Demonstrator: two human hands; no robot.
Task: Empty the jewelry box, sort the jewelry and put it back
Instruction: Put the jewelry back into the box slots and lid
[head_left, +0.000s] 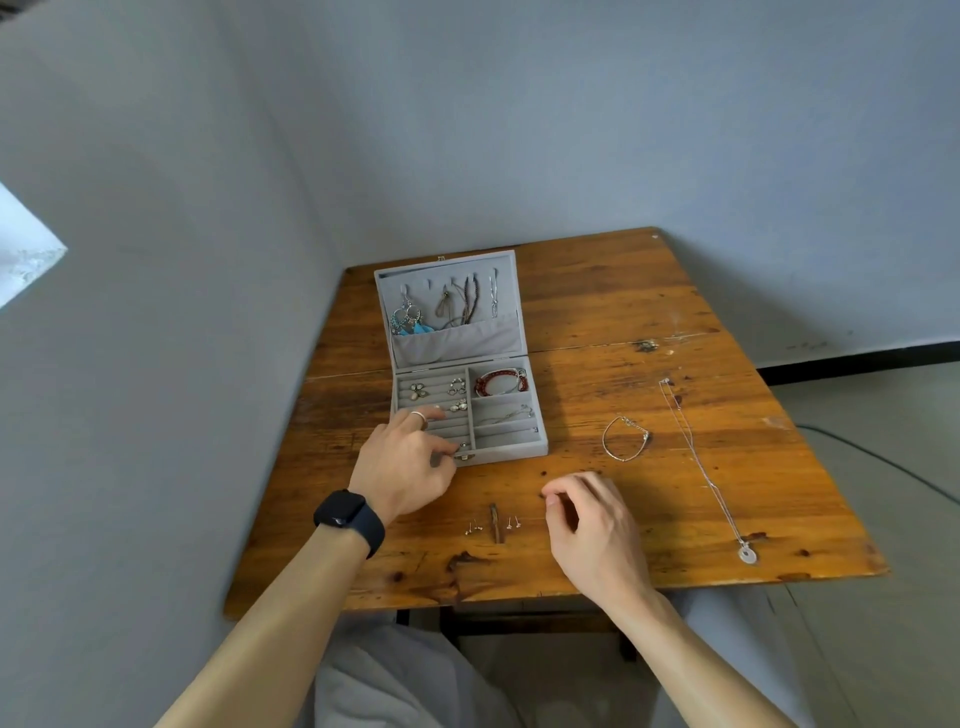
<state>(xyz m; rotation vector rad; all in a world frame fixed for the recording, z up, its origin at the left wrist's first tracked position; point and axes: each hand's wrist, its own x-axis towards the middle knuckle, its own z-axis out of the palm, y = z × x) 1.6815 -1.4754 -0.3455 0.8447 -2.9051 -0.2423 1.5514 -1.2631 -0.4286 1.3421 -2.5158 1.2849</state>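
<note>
The grey jewelry box (511, 454) lies open on the wooden table (649, 291), its lid (452, 267) leaning back. Blue feather earrings (408, 319) and cords hang inside the lid. Flower earrings (418, 391) sit in the ring rolls, a red bracelet (501, 381) in the top right compartment, and a thin chain (506, 415) below it. My left hand (410, 462), with a ring and a dark watch, reaches over the box's front left corner and pinches a small ear stud (463, 446). My right hand (592, 525) hovers over the table with loosely curled fingers; nothing shows in it.
Several small studs (493, 525) lie in a row near the front edge, between my hands. A silver bracelet (623, 439) and a long necklace (696, 457) with a round pendant (747, 554) lie to the right. Grey walls stand behind and left of the table.
</note>
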